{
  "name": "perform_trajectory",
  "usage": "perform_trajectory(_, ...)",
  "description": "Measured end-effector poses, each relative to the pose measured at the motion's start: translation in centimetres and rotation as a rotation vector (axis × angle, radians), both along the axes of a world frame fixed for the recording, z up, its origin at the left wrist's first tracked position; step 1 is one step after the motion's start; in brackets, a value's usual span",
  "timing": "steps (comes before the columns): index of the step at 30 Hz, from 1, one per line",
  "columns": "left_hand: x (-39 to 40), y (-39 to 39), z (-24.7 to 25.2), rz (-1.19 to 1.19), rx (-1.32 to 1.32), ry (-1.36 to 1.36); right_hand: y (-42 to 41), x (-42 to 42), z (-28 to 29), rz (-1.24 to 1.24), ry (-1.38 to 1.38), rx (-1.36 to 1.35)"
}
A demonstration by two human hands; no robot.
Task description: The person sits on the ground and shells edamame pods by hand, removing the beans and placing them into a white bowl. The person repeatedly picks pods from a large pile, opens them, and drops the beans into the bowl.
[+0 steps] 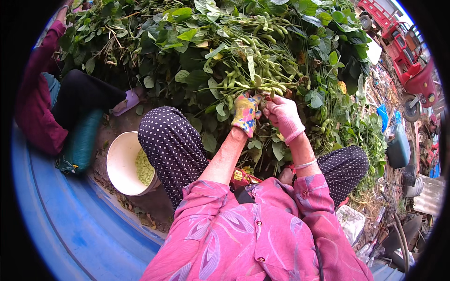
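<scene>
My left hand (245, 114), in a yellow glove with coloured patches, grips the stems of a green soybean plant (260, 83). My right hand (285, 115), in a pink knit glove, closes on the same stems just to the right. The two hands almost meet, and the fingertips are partly hidden by stems and pods. Plump green pods (232, 80) hang over and beyond both gloves. Behind them rises a large heap of leafy soybean plants (197, 45). By my left knee stands a white bucket (117, 165), partly filled with pale green beans or pods (144, 168).
A co-worker in a maroon sleeve (38, 102) sits at the left beside a teal sack-like bundle (82, 140). Blue metal sheeting (66, 217) curves along the lower left. At right are a dark plastic jerrycan (398, 145), a red three-wheeled vehicle (404, 59) and a white bag (350, 223).
</scene>
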State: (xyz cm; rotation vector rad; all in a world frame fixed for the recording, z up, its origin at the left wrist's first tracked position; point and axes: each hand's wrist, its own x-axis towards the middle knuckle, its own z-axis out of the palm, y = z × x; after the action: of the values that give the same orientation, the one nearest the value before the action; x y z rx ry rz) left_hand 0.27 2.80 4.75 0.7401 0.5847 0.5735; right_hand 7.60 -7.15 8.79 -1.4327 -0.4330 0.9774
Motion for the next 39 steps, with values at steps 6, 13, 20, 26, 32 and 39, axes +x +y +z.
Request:
perform_trajectory(6,0.1,0.4,0.6,-0.052,-0.134,-0.047,-0.2,1.6,-1.1,-0.303,0.032,0.132)
perform_trajectory(13,-1.4,0.6,2.0,-0.185,-0.056,-0.101,1.0,1.8,-0.2,0.01,-0.125,-0.05)
perform_trajectory(20,-1.4,1.5,0.5,-0.259,0.072,-0.001,2.1,2.2,-0.3,0.024,-0.668,-0.118)
perform_trajectory(26,-0.6,1.1,0.9,-0.185,0.046,0.099,2.5,2.1,0.4,-0.006,-0.799,-0.175)
perform_trajectory(32,0.0,1.7,0.4,-0.151,-0.024,0.059,1.8,-0.7,1.2,-0.034,-0.237,-0.073)
perform_trajectory(39,0.5,2.2,0.1,-0.093,0.015,0.121,0.2,-0.8,0.5,0.138,0.028,0.09)
